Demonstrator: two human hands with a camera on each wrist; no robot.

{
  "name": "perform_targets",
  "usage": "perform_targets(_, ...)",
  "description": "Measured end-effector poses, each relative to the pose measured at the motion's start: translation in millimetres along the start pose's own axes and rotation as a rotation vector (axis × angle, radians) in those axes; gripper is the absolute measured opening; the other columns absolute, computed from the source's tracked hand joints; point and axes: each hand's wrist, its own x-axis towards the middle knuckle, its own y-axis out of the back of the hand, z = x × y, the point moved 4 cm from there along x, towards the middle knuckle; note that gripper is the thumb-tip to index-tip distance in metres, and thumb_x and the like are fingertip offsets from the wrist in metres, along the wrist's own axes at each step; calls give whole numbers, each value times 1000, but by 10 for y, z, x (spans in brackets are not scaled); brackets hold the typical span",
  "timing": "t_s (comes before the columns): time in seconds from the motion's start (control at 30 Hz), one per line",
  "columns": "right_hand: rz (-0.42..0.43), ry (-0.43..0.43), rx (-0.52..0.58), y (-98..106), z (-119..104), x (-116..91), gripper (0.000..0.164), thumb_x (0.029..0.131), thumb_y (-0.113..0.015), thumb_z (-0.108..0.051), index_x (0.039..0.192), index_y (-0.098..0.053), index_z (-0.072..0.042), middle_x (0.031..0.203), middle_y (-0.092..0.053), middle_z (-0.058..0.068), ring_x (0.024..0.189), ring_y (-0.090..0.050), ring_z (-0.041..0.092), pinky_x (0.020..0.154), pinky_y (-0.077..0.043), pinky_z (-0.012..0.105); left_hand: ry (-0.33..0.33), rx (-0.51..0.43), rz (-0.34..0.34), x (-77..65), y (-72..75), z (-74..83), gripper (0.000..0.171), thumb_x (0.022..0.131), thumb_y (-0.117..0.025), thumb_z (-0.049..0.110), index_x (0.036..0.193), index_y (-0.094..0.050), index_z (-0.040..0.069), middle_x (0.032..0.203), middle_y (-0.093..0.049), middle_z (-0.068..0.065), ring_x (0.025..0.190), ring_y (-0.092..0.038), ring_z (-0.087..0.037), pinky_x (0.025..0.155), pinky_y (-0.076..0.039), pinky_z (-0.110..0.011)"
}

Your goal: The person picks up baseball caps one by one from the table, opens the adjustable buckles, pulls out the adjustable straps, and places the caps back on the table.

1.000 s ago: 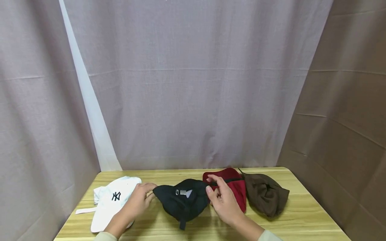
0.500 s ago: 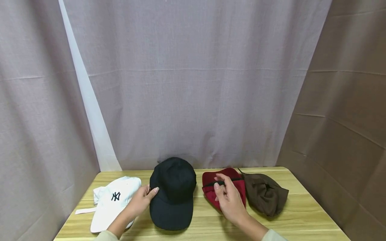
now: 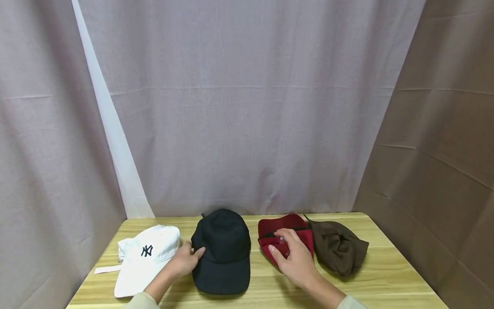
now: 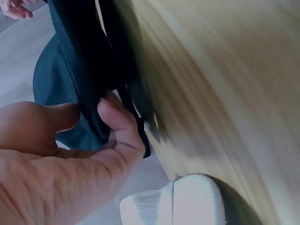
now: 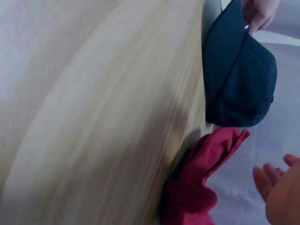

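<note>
A black baseball cap stands crown up on the table, its brim toward the front edge. My left hand pinches the cap's left rim; in the left wrist view, thumb and fingers close around the edge of the dark fabric. My right hand hovers over the dark red cap with its fingers loosely bent and nothing held. That red cap lies collapsed and is partly hidden by the hand. From the right wrist view, the black cap sits just beyond the red one.
To the left lies a white cap with a black embroidered logo and a strap sticking out. A crumpled brown hat is at the right, against the red cap. Grey curtains rise behind the wooden table.
The black cap, earlier inside up between both hands, has been turned over and set down on the table crown up. My right hand has let go and moved right, over the red cap.
</note>
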Motion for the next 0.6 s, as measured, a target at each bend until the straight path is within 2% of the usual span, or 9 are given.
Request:
perform_targets(0.07,-29,1,-87,-1,43,14,40,94,-79,-27,130,-71,-10,141,-67,9,121,-67,30,100,-53,48,-6,46,13,-16,6,19,65,108,-62,34,141,-48,-21,142,-56,-44,135,-55,-57,108,-50,-62)
perform_targets(0.1,-53,-5,-126,-3,75,22,42,95,-78,-27,131,-71,-9,147,-65,11,132,-62,34,107,-48,55,-6,55,19,-24,6,24,66,107,-63,35,141,-48,-20,142,-56,-44,136,-55,-57,109,-49,-63)
perform_targets(0.17,-114,-26,-197,-11,159,41,44,97,-75,-27,135,-70,-7,156,-59,15,146,-51,42,116,-37,65,4,75,22,-38,3,33,70,106,-64,37,143,-47,-20,143,-56,-43,137,-54,-57,110,-48,-63)
perform_targets(0.23,-181,-50,-253,-11,249,62,47,98,-73,-26,141,-67,-6,163,-52,19,154,-43,44,119,-31,69,17,93,21,-44,-2,34,75,106,-65,40,145,-45,-20,145,-55,-43,138,-53,-57,111,-48,-63)
perform_targets(0.33,-278,-86,-324,-20,393,102,58,98,-73,-28,151,-60,-7,170,-40,22,160,-31,46,123,-26,71,26,123,21,-46,-7,32,82,105,-66,44,149,-41,-21,147,-54,-43,140,-52,-57,112,-47,-63)
perform_targets(0.43,-358,-115,-366,-40,512,143,73,95,-77,-32,159,-50,-9,173,-33,24,162,-26,49,125,-25,72,30,139,27,-59,8,41,82,104,-67,45,148,-43,-21,142,-59,-40,137,-56,-56,110,-49,-62)
perform_targets(0.53,-425,-142,-383,-84,613,160,83,92,-81,-36,162,-45,-10,173,-32,25,161,-25,51,124,-27,73,34,141,31,-59,23,26,83,102,-68,46,145,-46,-20,135,-64,-37,132,-59,-54,108,-50,-61)
perform_targets(0.6,-465,-160,-376,-115,664,157,85,91,-82,-37,163,-44,-10,173,-33,25,161,-26,52,123,-27,74,35,146,27,-38,22,-16,88,102,-67,51,147,-44,-21,137,-63,-38,133,-59,-55,108,-50,-62)
